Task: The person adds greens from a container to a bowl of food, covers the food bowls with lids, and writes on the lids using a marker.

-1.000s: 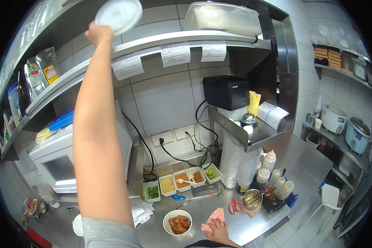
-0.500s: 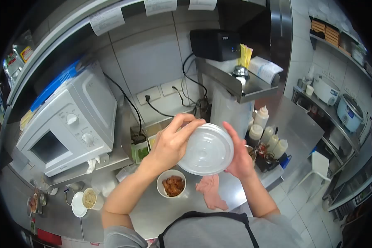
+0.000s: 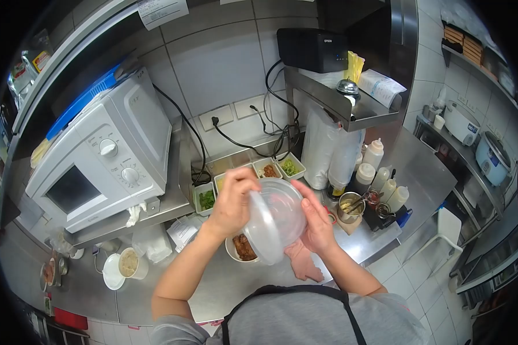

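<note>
- Left hand (image 3: 236, 198): fingers closed on the edge of a front lid (image 3: 263, 233), now tilted away from the one behind; half a second ago the clear plastic showed as one flat disc between both hands.
- Right hand (image 3: 317, 225): fingers curved round the rim of a rear lid (image 3: 290, 211); a second ago this hand lay on the pink cloth (image 3: 305, 267).
- Both lids are above the counter (image 3: 207, 296), now partly hiding the bowl (image 3: 229, 250) of browned pieces, fully visible half a second ago.
</note>
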{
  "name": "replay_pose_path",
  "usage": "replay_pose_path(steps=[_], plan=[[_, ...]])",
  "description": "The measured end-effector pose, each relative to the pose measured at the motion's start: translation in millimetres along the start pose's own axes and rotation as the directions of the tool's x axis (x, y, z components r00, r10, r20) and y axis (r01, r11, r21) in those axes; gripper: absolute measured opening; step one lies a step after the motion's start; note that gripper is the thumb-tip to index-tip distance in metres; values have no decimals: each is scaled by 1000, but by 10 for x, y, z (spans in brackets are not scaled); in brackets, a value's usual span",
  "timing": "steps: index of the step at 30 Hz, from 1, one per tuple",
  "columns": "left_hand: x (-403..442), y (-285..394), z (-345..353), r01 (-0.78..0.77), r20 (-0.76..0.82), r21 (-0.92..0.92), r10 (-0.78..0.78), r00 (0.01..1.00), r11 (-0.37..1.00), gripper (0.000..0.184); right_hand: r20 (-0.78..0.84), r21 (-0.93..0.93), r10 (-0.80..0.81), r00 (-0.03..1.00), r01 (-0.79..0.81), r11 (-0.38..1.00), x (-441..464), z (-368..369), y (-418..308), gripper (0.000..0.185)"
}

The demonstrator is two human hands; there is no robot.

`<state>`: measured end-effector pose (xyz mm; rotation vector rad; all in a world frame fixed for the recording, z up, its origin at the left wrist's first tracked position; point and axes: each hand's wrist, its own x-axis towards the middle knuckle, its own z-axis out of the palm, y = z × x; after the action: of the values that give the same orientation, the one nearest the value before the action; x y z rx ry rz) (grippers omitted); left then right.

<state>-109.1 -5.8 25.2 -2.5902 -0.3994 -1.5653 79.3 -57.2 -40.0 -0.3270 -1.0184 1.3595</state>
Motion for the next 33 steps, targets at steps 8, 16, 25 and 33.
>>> replay_pose_path(steps=[8,16,25,33], plan=[[1201,-54,-1082,257,-603,113,-139,786,960,20,-212,57,104,972,-94,994,-67,-439,-58,35],[3542,-629,-2278,244,-863,-197,-286,417,950,34,-183,64,199,963,-190,980,-277,-637,188,44],[4355,-2195,-2569,449,-80,844,-760,645,293,50,-162,53,294,942,-289,956,-530,-764,329,38],[3648,-1540,-2032,-44,-358,711,414,837,702,41,-136,101,138,981,-125,987,-439,-847,206,47]])
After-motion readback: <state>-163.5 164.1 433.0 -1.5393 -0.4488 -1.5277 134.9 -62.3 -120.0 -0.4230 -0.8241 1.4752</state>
